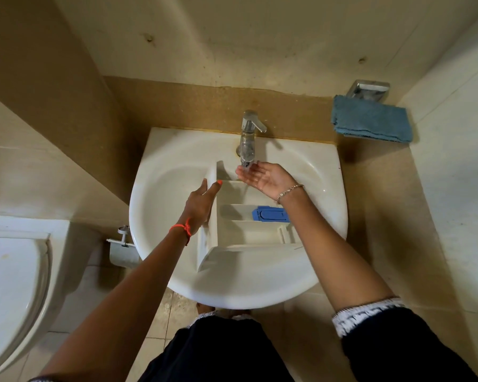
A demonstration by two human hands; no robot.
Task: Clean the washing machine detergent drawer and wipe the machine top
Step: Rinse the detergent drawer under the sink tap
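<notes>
The rinsing step is judged to be in hand. The drawer [249, 235] is laid in the sink [160, 166] at the middle of the frame, its far end under the tap [249, 133] and its front panel over the near rim. It is steadied by the left hand [200, 202], whose fingers are held straight along the drawer's left wall with the thumb on the wall's top edge. The right hand [265, 177] is held spread and slightly cupped, palm up, just under the spout, where a thin stream appears to fall on the fingers (the palm looks wet).

The wiping of the machine top is not yet begun; no machine is seen in the frame.

For the next move, water would probably have to be carried or steered into the compartments and the walls rubbed. The blue insert [271, 213] in the middle compartment may need to be lifted out so that residue beneath it can be reached; whether any residue is there cannot be told.

A blue cloth [370, 119] is hung on a metal holder at the upper right, well apart from the sink. A toilet [11, 271] is seen at the lower left, and a paper holder [122, 244] between it and the sink. The drawer is long for the basin, so splashing over the near rim is a likely risk.
</notes>
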